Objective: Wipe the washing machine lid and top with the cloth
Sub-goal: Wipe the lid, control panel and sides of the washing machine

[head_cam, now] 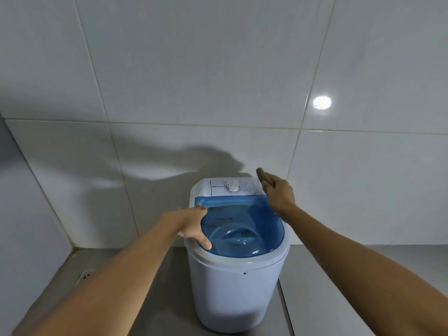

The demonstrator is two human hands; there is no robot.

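Observation:
A small white washing machine [232, 287] stands on the floor against the tiled wall. Its translucent blue lid [244, 226] is down, and a white control panel with a round dial [232, 186] sits behind it. My left hand [191, 226] rests on the lid's left edge, fingers spread, thumb on the rim. My right hand [276, 190] hovers over the machine's back right corner, fingers stretched toward the wall, holding nothing. No cloth is in view.
White wall tiles [218, 81] rise behind the machine, with a bright lamp reflection [322, 102] at the right. A floor drain [85, 275] lies in the grey floor at the left, near the wall corner.

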